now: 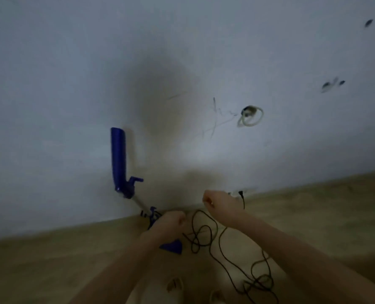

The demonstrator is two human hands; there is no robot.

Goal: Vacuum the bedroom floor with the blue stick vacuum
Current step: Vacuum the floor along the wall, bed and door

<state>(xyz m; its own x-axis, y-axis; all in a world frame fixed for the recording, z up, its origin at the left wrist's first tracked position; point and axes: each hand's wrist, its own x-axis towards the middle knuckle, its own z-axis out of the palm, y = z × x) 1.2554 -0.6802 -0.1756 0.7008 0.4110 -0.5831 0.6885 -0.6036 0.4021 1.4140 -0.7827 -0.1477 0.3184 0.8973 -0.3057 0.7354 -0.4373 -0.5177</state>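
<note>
The blue stick vacuum (118,159) leans against the pale wall, handle up, its lower body partly hidden behind my left hand (171,220). That hand is curled in a fist low by the vacuum's body, and the black cord (206,233) runs out from under it. My right hand (214,201) is also curled, held slightly higher to the right, with a loop of the cord rising to it. The cord's plug (241,193) shows just beyond my right wrist at the foot of the wall. The image is blurred, so the exact grips are unclear.
The cord lies in tangled loops across the tan floor (313,227) down to the lower right. A hole with a pale ring (250,116) and dark marks spot the wall. My feet show at the bottom edge.
</note>
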